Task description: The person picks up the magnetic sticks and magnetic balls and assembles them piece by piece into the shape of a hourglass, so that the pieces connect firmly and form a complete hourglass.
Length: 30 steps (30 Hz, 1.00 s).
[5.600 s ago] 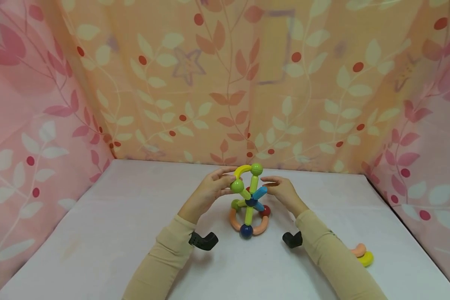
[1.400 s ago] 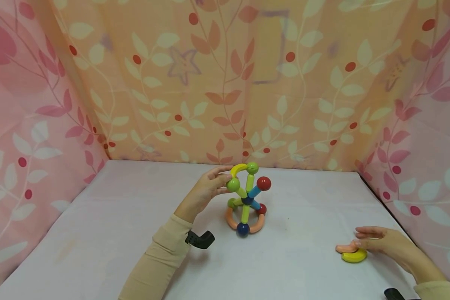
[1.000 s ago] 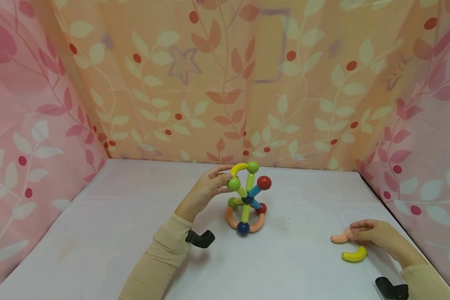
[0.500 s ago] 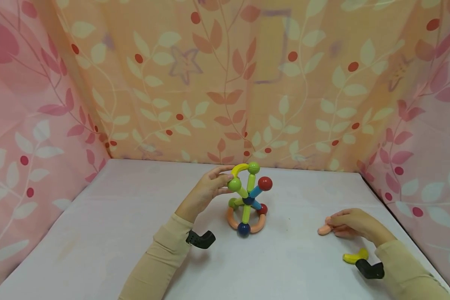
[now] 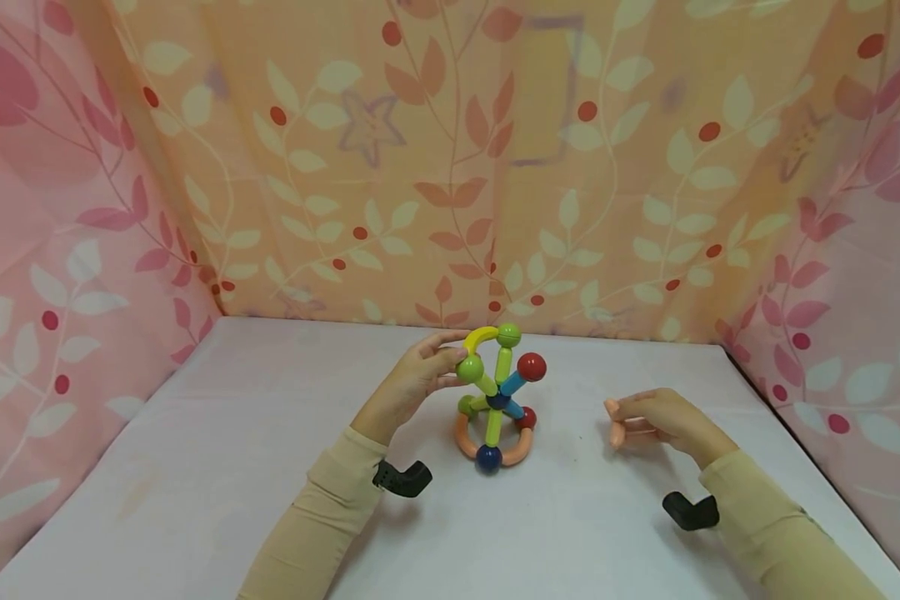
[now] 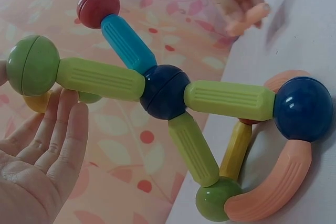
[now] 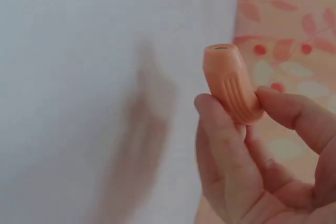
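Observation:
A magnetic ball-and-stick structure (image 5: pixel 493 428) stands on the white table. My left hand (image 5: pixel 412 377) pinches the green ball (image 6: pixel 33 65) at its upper left, the thumb on the ball and the fingers behind. A red ball (image 5: pixel 532 367) caps the blue stick (image 6: pixel 128 44) at the upper right. A yellow curved stick (image 5: pixel 480 338) joins the two upper green balls. Right of the structure, my right hand (image 5: pixel 666 421) pinches a curved orange magnetic stick (image 7: pixel 231 82) between thumb and fingers, above the table. Its end with a small metal spot shows in the right wrist view.
The white table (image 5: pixel 217 500) is enclosed by a floral curtain (image 5: pixel 450 167) at the back and sides. A black wrist mount (image 5: pixel 403 479) projects from the left sleeve, another black mount (image 5: pixel 690 510) from the right one.
A red ball has come onto the blue stick. My right hand has taken the curved orange stick from the right and moved left with it. The loose yellow curved stick is now out of sight.

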Motion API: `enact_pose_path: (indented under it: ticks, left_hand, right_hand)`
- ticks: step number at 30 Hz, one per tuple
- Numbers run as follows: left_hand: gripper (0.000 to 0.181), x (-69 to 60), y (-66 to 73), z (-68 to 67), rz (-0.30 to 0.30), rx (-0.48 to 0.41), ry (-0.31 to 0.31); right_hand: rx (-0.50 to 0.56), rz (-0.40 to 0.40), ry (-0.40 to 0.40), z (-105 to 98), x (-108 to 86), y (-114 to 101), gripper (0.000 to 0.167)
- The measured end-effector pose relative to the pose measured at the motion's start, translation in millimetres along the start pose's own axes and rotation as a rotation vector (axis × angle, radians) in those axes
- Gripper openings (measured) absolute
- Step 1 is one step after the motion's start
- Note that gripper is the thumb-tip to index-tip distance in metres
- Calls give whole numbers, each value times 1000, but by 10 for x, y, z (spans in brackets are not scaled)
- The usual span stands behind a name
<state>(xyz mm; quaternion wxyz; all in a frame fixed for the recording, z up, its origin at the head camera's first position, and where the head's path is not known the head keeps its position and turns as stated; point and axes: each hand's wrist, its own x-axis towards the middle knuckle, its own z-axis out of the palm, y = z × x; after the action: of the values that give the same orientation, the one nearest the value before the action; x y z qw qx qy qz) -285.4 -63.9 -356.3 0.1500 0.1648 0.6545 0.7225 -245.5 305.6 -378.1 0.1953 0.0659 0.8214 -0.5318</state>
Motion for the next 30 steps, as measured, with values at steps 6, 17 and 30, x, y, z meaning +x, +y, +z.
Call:
enact_pose_path:
  ticks: [6,17,30]
  left_hand:
    - [43,-4,-1,6,2,-10,-1]
    - [43,8,-19,4,13,-5,-4]
    - [42,-5,-19,6,13,0,6]
  right_hand:
    - [219,-120,-99,60,16,-473,36]
    - [398,-209,-77,244,27,-954,52]
    - [358,-217,-39,409,24,-1092,64]
